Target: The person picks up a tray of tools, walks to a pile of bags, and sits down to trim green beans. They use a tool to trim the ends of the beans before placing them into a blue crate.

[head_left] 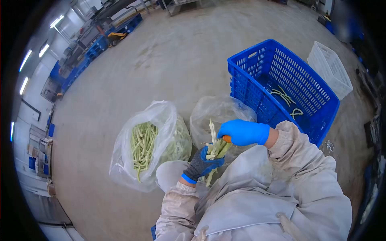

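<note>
My left hand (204, 163), in a grey and blue work glove, is closed around a bunch of pale green long beans (217, 149) held above my lap. Bean ends stick out above and below the fist. My right hand (243, 132), in a blue disposable glove, grips a small tool with an orange handle (227, 139), right against the top of the bunch. The tool's working end is hidden among the beans. Just beyond both hands lies an open clear plastic bag (205, 116). Left of them, another clear bag (120, 156) holds many cut green bean pieces (143, 144).
A large blue slatted crate (257, 86) stands at the right with a few long beans (283, 95) inside. Behind it is a white crate (329, 68). Blue bins (96, 47) and a yellow pallet jack (117, 37) line the far left wall.
</note>
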A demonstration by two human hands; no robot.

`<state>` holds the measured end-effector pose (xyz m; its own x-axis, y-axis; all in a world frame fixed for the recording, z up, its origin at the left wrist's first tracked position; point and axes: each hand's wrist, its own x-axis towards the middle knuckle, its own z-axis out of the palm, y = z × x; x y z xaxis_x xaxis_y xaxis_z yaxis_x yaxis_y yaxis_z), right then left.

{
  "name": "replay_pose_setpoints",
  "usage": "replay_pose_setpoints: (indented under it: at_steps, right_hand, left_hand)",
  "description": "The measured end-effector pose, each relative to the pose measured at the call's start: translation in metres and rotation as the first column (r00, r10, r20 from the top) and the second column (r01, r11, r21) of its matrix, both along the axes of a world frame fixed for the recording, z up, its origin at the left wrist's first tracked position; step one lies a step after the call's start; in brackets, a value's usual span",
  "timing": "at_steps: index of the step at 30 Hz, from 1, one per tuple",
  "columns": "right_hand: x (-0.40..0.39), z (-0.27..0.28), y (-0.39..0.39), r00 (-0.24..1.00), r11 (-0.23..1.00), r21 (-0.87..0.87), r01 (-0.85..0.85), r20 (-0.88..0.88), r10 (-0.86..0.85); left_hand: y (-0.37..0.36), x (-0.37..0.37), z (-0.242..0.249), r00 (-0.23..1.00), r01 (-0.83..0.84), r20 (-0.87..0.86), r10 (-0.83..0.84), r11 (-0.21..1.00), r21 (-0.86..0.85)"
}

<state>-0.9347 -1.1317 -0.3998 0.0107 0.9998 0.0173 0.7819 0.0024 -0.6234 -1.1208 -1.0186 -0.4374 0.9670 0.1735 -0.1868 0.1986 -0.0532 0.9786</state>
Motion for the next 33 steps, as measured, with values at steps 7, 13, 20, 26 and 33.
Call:
replay_pose_setpoints:
  at_steps: [7,13,20,26,33]
  right_hand:
    - [-0.005,0.000,0.005,0.989,0.980,-0.199,-0.013,0.145,0.042]
    - [0.000,-0.054,0.005,0.949,0.949,0.161,0.269,0.124,-0.290]
    - [0.001,-0.010,0.001,0.914,0.903,0.418,0.094,0.323,-0.245]
    - [-0.005,-0.009,0.002,0.882,0.981,0.135,-0.138,0.467,0.060]
    - [-0.009,-0.012,0.003,0.758,0.970,0.140,-0.199,0.649,0.062]
  left_hand:
    - [0.004,-0.001,-0.019,0.999,-0.009,0.044,-0.004,0.959,0.285]
    - [-0.003,0.001,-0.024,0.999,-0.038,-0.035,0.040,0.999,0.038]
    - [0.001,0.003,-0.031,0.995,-0.067,-0.079,0.063,0.997,-0.048]
    - [0.000,0.005,-0.033,0.996,-0.083,-0.048,0.080,0.994,-0.071]
    - [0.005,0.004,-0.032,0.990,-0.047,-0.138,0.034,0.994,-0.094]
